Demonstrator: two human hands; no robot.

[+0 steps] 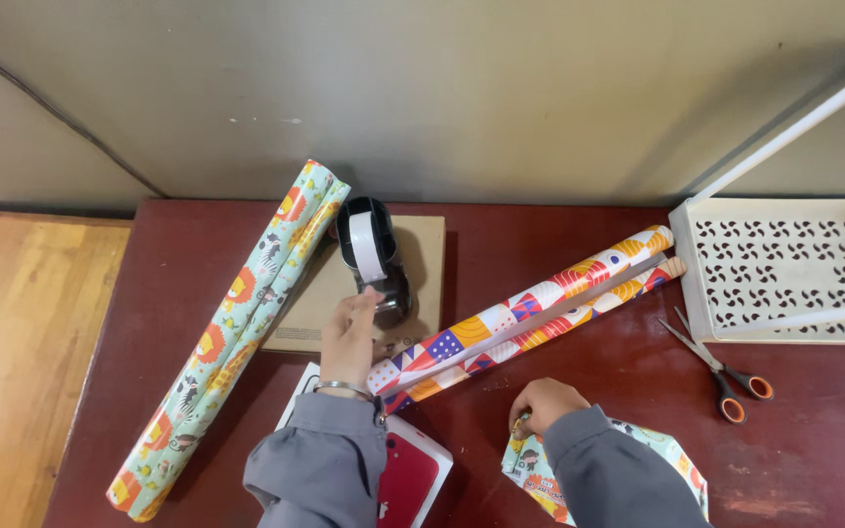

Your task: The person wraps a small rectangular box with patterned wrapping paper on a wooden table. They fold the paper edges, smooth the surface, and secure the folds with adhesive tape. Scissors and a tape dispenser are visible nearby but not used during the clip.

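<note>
One black tape dispenser [372,256] with a white roll is sitting at twelve o'clock where I am watching the left hand [349,337] pinching its tape, the right hand [543,404] curling closed onto a wrapped parcel [540,474] at five o'clock.

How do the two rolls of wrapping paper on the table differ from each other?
The pale green animal-print roll lies at the left, running steeply from the near left corner toward the wall; the geometric red, orange and blue roll lies across the middle at a shallower slant. The green roll touches the cardboard box; the geometric roll passes between the left hand and right hand. Both are rolled up and lie flat.
</note>
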